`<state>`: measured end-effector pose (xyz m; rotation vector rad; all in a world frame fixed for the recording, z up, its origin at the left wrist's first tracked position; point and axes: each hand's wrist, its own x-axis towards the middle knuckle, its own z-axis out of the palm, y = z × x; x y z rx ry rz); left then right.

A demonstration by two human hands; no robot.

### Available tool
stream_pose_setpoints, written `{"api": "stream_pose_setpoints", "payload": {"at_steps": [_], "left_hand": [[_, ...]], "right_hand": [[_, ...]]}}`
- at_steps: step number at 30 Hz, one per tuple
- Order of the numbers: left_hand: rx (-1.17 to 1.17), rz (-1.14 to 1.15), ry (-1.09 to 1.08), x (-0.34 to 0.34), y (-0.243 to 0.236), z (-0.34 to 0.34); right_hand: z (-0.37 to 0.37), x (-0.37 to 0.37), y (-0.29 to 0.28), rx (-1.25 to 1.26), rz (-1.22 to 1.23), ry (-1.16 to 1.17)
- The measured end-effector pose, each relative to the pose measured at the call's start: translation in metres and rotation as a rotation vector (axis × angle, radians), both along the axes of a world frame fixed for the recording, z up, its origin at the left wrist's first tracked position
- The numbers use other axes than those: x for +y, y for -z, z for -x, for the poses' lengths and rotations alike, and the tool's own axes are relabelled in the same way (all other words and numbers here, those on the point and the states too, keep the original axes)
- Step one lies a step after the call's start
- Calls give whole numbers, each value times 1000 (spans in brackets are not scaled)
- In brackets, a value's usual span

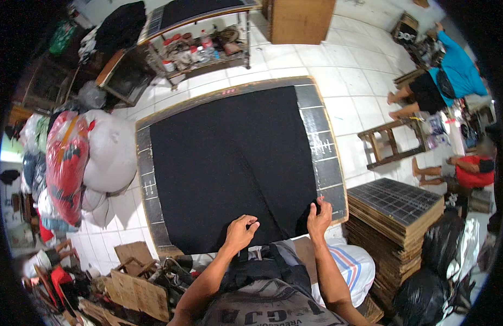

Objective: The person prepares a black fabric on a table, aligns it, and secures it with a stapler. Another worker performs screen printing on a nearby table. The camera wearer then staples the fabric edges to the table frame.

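A large sheet of black fabric point(224, 157) lies over a dark board table point(330, 179) marked with white grid lines. A long crease runs down the fabric towards its near edge. Over the near edge of the cloth is my left hand point(240, 232), its fingers curled in and thumb close to the forefinger; what sits between them is too dark to make out. My right hand point(320, 218) is at the near right corner, thumb and fingers closed on the fabric's edge.
To my right stands a stack of gridded boards point(395, 201), with black plastic bags point(425, 290) beside it. Stuffed bags point(110, 152) crowd the left. Beyond are a shelved table point(208, 65) and a wooden stool point(393, 142). Two people point(461, 68) are at the far right.
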<state>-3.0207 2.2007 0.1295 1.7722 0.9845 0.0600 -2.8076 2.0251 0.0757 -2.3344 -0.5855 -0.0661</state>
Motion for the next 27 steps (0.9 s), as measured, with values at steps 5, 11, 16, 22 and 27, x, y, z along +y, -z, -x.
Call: {"api": "stream_pose_setpoints", "payload": {"at_steps": [5,11,16,22,27], "left_hand": [[330,-146,-157,0,5,-2],[408,-68,-146,-33,17,-1],[237,-157,-248,-5,27,11],[-69,-543,-281,151,24,-22],[-191,-559,-151,196,-2,-61]], "right_hand": [[-24,68,-2,101,16,-272],[-7,87,-9,235,59,-399],[-4,99,-15,141,94,-493],[-73,169,-5,130,-91,-261],[-67,105,-9,63,26,75]]}}
